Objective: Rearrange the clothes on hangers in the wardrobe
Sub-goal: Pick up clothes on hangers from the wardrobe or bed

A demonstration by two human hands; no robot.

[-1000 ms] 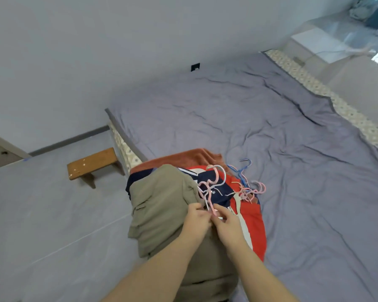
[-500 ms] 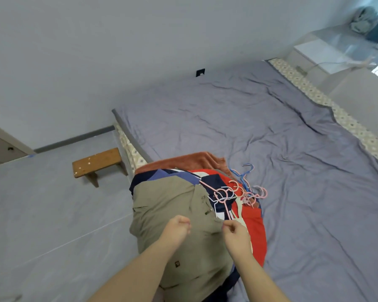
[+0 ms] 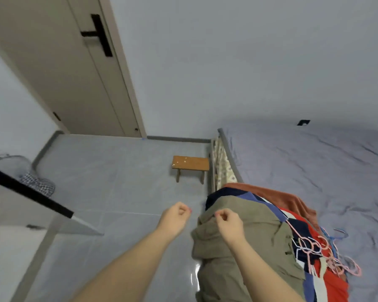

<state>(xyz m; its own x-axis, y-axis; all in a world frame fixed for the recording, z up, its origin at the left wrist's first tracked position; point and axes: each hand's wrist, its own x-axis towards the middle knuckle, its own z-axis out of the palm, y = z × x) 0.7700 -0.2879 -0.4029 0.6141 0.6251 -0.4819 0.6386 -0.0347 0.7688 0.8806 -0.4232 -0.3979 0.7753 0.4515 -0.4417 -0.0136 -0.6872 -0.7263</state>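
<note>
Both of your hands are curled into loose fists in front of you. The left hand (image 3: pixel 175 219) hangs over the bare floor (image 3: pixel 118 182) with nothing in it. The right hand (image 3: pixel 228 223) sits over the near corner of the olive shirt (image 3: pixel 255 232) with its fingertips bent toward the cloth, and you cannot tell whether they pinch a fold or only hover above it. That olive shirt tops a pile of clothes on the edge of the bed (image 3: pixel 314 160), at about 3 o'clock from your hands, and its lower part drapes over the side toward the floor. Beneath it lie a red and navy garment (image 3: pixel 330 286) and, farther back, a rust-brown garment (image 3: pixel 288 198). At 4 o'clock a tangle of pink hangers (image 3: pixel 310 250) rests on the red and navy garment, with a blue hanger (image 3: pixel 336 234) just beside it, partly on the grey sheet. At 12 o'clock a small wooden stool (image 3: pixel 190 163) stands on the floor just beside the bed frame. At 11 o'clock a beige door (image 3: pixel 63 73) with a black handle (image 3: pixel 98 33) fills the far corner. At 9 o'clock a grey panel (image 3: pixel 13 205) with a black top edge juts in from the left, near your left forearm. Behind it sits a wire-framed thing (image 3: pixel 13 164), too blurred to name, with a checked cloth (image 3: pixel 39 185) against it. At 1 o'clock a dark wall socket (image 3: pixel 303 122) sits just above the bed.
</note>
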